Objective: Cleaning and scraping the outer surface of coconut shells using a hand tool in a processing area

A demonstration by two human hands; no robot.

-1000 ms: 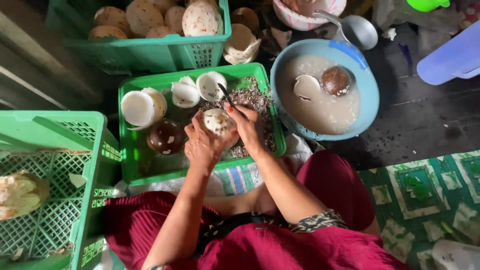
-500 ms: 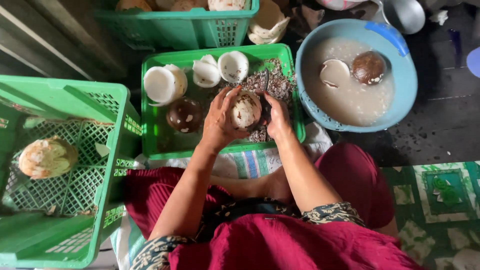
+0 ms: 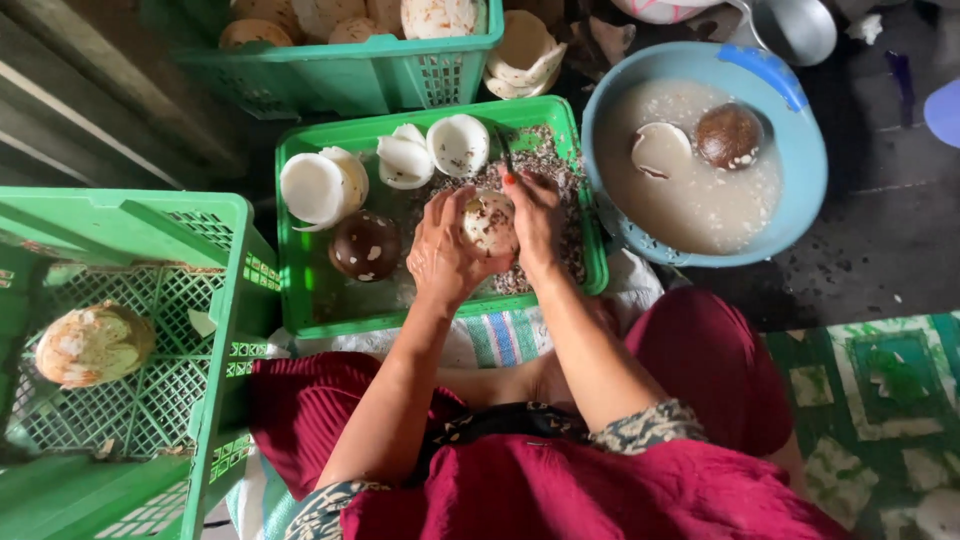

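Head view, left to right: big green crate (image 3: 215,215) with one husked coconut (image 3: 93,343) inside, sitting as before. Shallow green tray (image 3: 330,305) holds brown coconut (image 3: 365,245), white halves (image 3: 322,185), shavings. Left hand (image 3: 445,250) cupped around pale coconut (image 3: 490,222), same grip as half second ago; right hand (image 3: 535,220) closed on its other side, fingers now higher over top. Blue basin (image 3: 800,130) with cloudy water at right, unmoved.

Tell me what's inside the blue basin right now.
The blue basin holds cloudy whitish water. A brown coconut and a white coconut piece sit in it, with small flecks floating. The murky water hides anything below the surface.
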